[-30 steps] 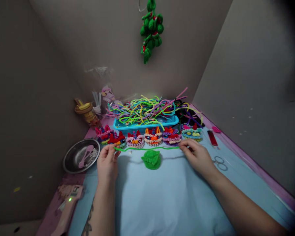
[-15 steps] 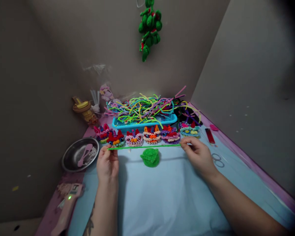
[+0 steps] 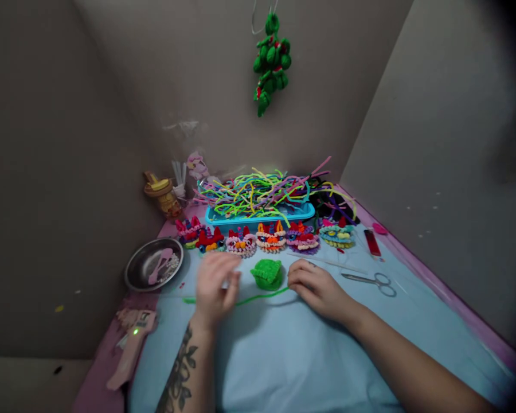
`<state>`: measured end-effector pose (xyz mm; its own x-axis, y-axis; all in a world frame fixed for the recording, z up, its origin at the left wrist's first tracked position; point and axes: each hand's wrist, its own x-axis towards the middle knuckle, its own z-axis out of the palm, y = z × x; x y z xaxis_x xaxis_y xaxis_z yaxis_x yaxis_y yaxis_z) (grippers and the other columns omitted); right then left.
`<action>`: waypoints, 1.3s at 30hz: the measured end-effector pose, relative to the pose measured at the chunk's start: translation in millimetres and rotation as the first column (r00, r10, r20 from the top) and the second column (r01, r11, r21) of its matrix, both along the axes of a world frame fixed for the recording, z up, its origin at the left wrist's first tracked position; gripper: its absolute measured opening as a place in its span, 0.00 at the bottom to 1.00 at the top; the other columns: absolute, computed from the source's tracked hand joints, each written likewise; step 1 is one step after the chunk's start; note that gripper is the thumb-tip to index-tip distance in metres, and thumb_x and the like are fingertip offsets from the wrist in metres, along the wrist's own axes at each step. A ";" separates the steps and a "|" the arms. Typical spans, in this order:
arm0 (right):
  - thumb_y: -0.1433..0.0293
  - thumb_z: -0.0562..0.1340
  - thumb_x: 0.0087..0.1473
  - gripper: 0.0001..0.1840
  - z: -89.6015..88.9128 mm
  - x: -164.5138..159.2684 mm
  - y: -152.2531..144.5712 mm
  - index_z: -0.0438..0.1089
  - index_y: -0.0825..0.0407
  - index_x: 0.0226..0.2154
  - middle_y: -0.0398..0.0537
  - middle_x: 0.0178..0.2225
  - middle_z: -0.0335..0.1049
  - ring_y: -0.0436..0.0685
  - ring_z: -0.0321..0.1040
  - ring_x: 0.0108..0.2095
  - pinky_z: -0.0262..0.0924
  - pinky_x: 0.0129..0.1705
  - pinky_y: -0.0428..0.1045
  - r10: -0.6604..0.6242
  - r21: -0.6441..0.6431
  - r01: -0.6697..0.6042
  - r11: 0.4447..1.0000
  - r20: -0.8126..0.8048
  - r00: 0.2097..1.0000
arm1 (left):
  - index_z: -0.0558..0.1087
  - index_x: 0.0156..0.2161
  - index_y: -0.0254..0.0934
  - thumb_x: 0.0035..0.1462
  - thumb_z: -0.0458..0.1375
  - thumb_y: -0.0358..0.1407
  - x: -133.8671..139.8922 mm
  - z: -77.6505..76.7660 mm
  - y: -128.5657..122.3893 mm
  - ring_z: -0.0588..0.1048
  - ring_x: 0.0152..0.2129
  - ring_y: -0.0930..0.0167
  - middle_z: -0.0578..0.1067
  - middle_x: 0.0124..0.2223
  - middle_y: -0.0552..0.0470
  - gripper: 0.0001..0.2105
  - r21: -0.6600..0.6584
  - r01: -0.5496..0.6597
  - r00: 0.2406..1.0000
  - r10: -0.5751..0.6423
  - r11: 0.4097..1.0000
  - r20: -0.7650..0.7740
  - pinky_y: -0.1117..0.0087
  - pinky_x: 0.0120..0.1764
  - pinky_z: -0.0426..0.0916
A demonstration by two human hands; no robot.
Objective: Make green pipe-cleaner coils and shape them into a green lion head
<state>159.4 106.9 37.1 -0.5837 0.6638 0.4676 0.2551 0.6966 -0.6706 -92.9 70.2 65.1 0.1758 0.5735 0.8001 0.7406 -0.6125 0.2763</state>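
A green pipe cleaner (image 3: 262, 296) runs across the blue cloth (image 3: 284, 350), passing behind my left hand (image 3: 218, 287). My left hand is smeared by motion, with its fingers curled, and I cannot tell whether it grips anything. With fingers pressed together, my right hand (image 3: 316, 287) is closed on the pipe cleaner's right end. Between the hands, just beyond the strand, sits a rounded green fuzzy piece (image 3: 267, 274) with a twisted strip along its top. Scissors (image 3: 374, 281) lie right of my right hand, with a thin rod (image 3: 335, 264) beyond it.
Several colourful fuzzy lion-like heads (image 3: 270, 237) line up before a blue tray (image 3: 258, 221) heaped with pipe cleaners (image 3: 258, 192). A metal bowl (image 3: 133, 272) with beads and a pink glue gun (image 3: 133, 350) are at left. Green ornaments (image 3: 272, 63) hang on the wall.
Both hands have come lower and closer together. The pipe cleaner, stretched taut between them before, now lies lower and slightly bent; my left hand has moved right along it.
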 end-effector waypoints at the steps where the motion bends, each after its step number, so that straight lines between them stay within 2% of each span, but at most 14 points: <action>1: 0.77 0.55 0.56 0.08 -0.2 -2.4 -1.6 0.67 0.51 0.32 0.49 0.34 0.65 0.54 0.64 0.36 0.61 0.39 0.50 -0.013 0.000 0.013 1.000 -0.006 1.000 | 0.72 0.43 0.36 0.56 0.55 0.30 11.2 -1.7 -0.3 0.74 0.37 0.66 0.78 0.38 0.47 0.09 -0.144 0.108 0.989 -0.121 0.984 -0.083 0.63 0.44 0.68; 3: 0.77 0.56 0.56 0.07 0.5 -7.4 -5.4 0.67 0.51 0.31 0.48 0.32 0.65 0.54 0.64 0.35 0.61 0.37 0.49 -0.043 0.000 0.043 0.999 -0.033 0.999 | 0.72 0.45 0.36 0.57 0.56 0.33 32.1 -6.5 -0.5 0.75 0.32 0.66 0.78 0.34 0.49 0.10 -0.310 0.185 0.952 -0.249 0.933 -0.181 0.63 0.39 0.69; 5: 0.77 0.56 0.56 0.07 1.6 -10.9 -8.3 0.67 0.51 0.30 0.47 0.31 0.65 0.54 0.65 0.34 0.61 0.36 0.49 -0.047 -0.002 0.047 0.999 -0.042 0.998 | 0.72 0.44 0.36 0.58 0.56 0.36 46.5 -12.3 -0.7 0.75 0.30 0.65 0.78 0.32 0.48 0.10 -0.409 0.149 0.946 -0.250 0.900 -0.205 0.64 0.34 0.70; 8: 0.74 0.56 0.56 0.05 2.3 -6.0 -4.5 0.68 0.51 0.33 0.48 0.33 0.67 0.54 0.65 0.35 0.61 0.37 0.48 -0.068 -0.023 0.068 0.997 0.001 0.998 | 0.73 0.41 0.36 0.59 0.54 0.32 52.0 -20.6 0.0 0.76 0.29 0.67 0.78 0.33 0.48 0.08 -0.447 0.148 0.963 -0.232 0.882 -0.137 0.67 0.32 0.70; 10: 0.71 0.57 0.56 0.05 1.7 6.6 5.6 0.68 0.51 0.37 0.48 0.35 0.68 0.54 0.65 0.36 0.61 0.37 0.49 -0.208 -0.037 0.212 0.977 0.084 0.975 | 0.74 0.40 0.36 0.59 0.53 0.31 48.6 -24.5 1.5 0.77 0.30 0.67 0.79 0.34 0.48 0.07 -0.430 0.174 0.972 -0.226 0.886 -0.071 0.68 0.34 0.71; 13: 0.70 0.58 0.55 0.05 -1.6 31.4 27.7 0.68 0.53 0.33 0.52 0.35 0.70 0.60 0.64 0.39 0.58 0.41 0.52 -0.558 0.055 0.580 0.813 0.355 0.750 | 0.74 0.41 0.36 0.60 0.53 0.31 42.5 -27.4 4.2 0.77 0.32 0.68 0.79 0.35 0.47 0.08 -0.418 0.172 0.984 -0.172 0.892 0.037 0.69 0.36 0.71; 15: 0.72 0.59 0.53 0.03 -5.5 43.2 40.8 0.68 0.54 0.30 0.54 0.35 0.70 0.63 0.63 0.41 0.56 0.42 0.53 -0.594 0.097 0.655 0.750 0.536 0.601 | 0.74 0.42 0.36 0.59 0.53 0.31 40.1 -28.0 6.0 0.77 0.32 0.69 0.79 0.36 0.47 0.09 -0.442 0.157 0.987 -0.121 0.883 0.109 0.69 0.36 0.71; 17: 0.75 0.59 0.51 0.03 -9.8 47.7 48.3 0.69 0.54 0.30 0.53 0.34 0.71 0.62 0.64 0.40 0.55 0.41 0.52 -0.548 0.085 0.640 0.764 0.611 0.572 | 0.74 0.43 0.36 0.59 0.53 0.32 39.0 -28.2 7.5 0.76 0.32 0.69 0.78 0.36 0.47 0.09 -0.464 0.145 0.983 -0.075 0.874 0.166 0.69 0.36 0.71; 20: 0.78 0.58 0.50 0.07 -11.9 46.6 47.7 0.70 0.53 0.31 0.52 0.33 0.72 0.61 0.65 0.40 0.55 0.40 0.51 -0.503 0.076 0.595 0.800 0.626 0.596 | 0.74 0.42 0.35 0.58 0.54 0.32 37.2 -24.9 8.1 0.76 0.32 0.69 0.78 0.36 0.47 0.09 -0.463 0.107 0.976 -0.006 0.880 0.216 0.69 0.35 0.71; 23: 0.79 0.55 0.51 0.11 2.3 47.4 39.4 0.70 0.52 0.35 0.53 0.36 0.71 0.61 0.65 0.42 0.55 0.42 0.51 -0.487 0.084 0.552 0.830 0.592 0.642 | 0.74 0.42 0.36 0.57 0.55 0.31 34.7 -8.4 7.5 0.76 0.32 0.69 0.78 0.36 0.47 0.09 -0.432 0.074 0.974 0.027 0.899 0.224 0.69 0.35 0.71; 27: 0.76 0.52 0.56 0.11 59.2 45.4 30.2 0.69 0.52 0.33 0.50 0.33 0.69 0.56 0.66 0.36 0.59 0.38 0.49 -0.431 0.051 0.435 0.899 0.285 0.856 | 0.76 0.40 0.37 0.57 0.55 0.30 37.7 41.7 12.1 0.75 0.33 0.70 0.78 0.36 0.48 0.08 -0.323 0.101 0.979 -0.037 0.941 0.200 0.71 0.37 0.70; 32: 0.72 0.56 0.56 0.08 134.4 4.8 21.5 0.70 0.51 0.35 0.46 0.32 0.70 0.53 0.66 0.33 0.59 0.34 0.47 -0.390 0.107 0.395 0.913 -0.062 0.919 | 0.76 0.39 0.37 0.56 0.58 0.31 54.1 99.2 32.2 0.75 0.30 0.71 0.78 0.34 0.51 0.07 -0.280 0.085 0.976 -0.024 0.956 0.214 0.72 0.35 0.69; 35: 0.72 0.58 0.56 0.08 140.8 -23.3 20.3 0.72 0.49 0.36 0.45 0.33 0.72 0.53 0.68 0.33 0.61 0.34 0.47 -0.315 0.109 0.335 0.936 -0.169 0.934 | 0.77 0.34 0.36 0.54 0.58 0.33 58.0 106.2 44.7 0.74 0.27 0.71 0.78 0.31 0.51 0.05 -0.334 0.096 0.952 0.011 0.938 0.307 0.72 0.32 0.68; 39: 0.71 0.61 0.53 0.06 120.6 -37.2 35.5 0.74 0.49 0.35 0.46 0.32 0.74 0.54 0.70 0.32 0.64 0.33 0.47 -0.318 0.028 0.334 0.942 -0.244 0.916 | 0.77 0.29 0.34 0.52 0.59 0.34 53.7 96.1 58.4 0.74 0.25 0.71 0.78 0.27 0.51 0.06 -0.457 0.215 0.902 0.004 0.863 0.431 0.73 0.28 0.67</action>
<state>122.1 142.4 157.8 -0.2098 0.7606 0.6144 0.3185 0.6473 -0.6925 -39.2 128.7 161.1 -0.0178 0.8996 0.4363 0.4334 -0.3863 0.8142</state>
